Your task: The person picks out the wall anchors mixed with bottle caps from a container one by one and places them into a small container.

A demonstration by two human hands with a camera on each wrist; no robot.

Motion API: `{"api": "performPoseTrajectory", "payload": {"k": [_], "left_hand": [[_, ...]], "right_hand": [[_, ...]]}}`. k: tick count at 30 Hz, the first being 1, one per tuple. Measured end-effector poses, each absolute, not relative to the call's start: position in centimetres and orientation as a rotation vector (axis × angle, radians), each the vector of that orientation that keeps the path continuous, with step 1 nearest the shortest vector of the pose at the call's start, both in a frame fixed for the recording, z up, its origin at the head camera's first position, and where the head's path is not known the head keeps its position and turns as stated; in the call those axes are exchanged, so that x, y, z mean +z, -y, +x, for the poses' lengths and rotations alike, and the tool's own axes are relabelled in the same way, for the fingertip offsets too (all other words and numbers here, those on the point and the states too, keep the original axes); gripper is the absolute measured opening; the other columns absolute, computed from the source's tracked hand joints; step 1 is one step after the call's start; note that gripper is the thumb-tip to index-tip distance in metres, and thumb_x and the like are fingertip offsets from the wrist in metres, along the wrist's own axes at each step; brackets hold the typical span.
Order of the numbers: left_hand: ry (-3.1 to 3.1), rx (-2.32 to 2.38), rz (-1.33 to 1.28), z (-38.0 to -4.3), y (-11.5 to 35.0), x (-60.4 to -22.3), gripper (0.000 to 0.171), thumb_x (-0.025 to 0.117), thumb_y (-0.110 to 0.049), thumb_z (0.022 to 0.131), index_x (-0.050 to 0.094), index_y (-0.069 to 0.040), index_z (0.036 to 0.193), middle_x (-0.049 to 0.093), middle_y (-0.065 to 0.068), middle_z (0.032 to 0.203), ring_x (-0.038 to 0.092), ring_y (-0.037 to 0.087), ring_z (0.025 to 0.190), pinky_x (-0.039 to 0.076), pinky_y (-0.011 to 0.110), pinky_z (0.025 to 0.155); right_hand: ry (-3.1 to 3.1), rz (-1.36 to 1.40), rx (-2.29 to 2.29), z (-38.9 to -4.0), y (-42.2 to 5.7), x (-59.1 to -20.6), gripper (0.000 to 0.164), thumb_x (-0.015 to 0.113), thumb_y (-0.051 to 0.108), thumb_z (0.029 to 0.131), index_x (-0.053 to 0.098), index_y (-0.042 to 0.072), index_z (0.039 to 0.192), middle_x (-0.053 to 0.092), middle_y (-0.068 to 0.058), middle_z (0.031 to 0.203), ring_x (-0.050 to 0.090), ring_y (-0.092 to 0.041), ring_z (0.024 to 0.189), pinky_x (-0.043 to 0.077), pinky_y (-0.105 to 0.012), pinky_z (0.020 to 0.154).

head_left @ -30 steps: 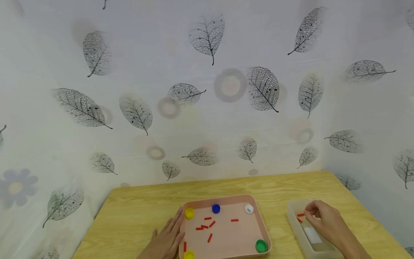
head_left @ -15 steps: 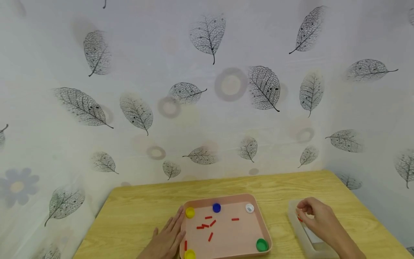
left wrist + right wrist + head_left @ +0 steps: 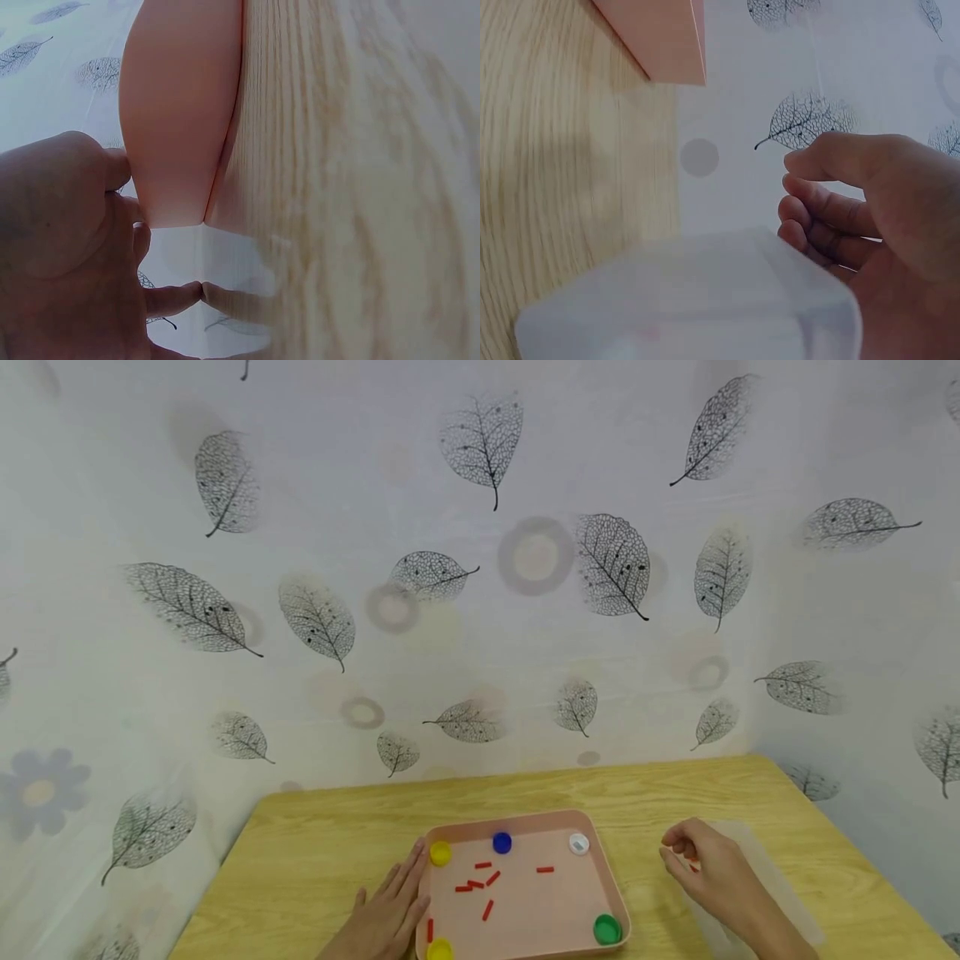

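My left hand (image 3: 384, 910) lies with straight fingers against the left side of the pink tray (image 3: 517, 821); the left wrist view also has the fingers at the tray's outer wall (image 3: 176, 112). Inside the tray lie several short red sticks (image 3: 488, 910), along with two yellow caps (image 3: 440, 853), a blue cap (image 3: 502, 842), a white cap (image 3: 578, 844) and a green cap (image 3: 607, 930). My right hand (image 3: 712, 872) hovers over the left rim of the translucent box (image 3: 772, 877), thumb and index fingertips together. Whether anything sits between those fingertips is not visible.
The box stands right of the tray on the wooden table (image 3: 337, 827), with red bits (image 3: 693, 867) partly hidden behind my right hand. A leaf-patterned wall covering (image 3: 480, 610) rises behind and beside the table.
My right hand has moved left, from inside the translucent box to over its left rim. My left hand, the tray and the red sticks in it have stayed put.
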State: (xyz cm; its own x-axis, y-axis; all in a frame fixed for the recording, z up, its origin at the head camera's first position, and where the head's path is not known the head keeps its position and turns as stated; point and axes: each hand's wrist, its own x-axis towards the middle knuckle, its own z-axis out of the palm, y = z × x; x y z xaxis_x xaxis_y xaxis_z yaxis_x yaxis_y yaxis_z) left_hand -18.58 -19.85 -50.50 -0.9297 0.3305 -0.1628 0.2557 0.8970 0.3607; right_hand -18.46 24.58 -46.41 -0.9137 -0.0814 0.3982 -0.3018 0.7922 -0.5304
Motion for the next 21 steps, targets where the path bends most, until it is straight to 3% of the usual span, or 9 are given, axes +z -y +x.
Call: {"api": "performPoseTrajectory", "payload": {"k": [21], "left_hand": [[-2.879, 0.502, 0.444, -18.1, 19.6, -50.6, 0.066, 0.015, -0.062, 0.097, 0.001, -0.031, 0.153, 0.004, -0.010, 0.159, 0.027, 0.034, 0.138, 0.017, 0.080, 0.089]], "right_hand": [[2.653, 0.384, 0.905, -18.5, -20.5, -47.0, 0.020, 0.074, 0.006, 0.079, 0.060, 0.019, 0.085, 0.052, 0.013, 0.079, 0.052, -0.007, 0.073, 0.049, -0.026, 0.064]]}}
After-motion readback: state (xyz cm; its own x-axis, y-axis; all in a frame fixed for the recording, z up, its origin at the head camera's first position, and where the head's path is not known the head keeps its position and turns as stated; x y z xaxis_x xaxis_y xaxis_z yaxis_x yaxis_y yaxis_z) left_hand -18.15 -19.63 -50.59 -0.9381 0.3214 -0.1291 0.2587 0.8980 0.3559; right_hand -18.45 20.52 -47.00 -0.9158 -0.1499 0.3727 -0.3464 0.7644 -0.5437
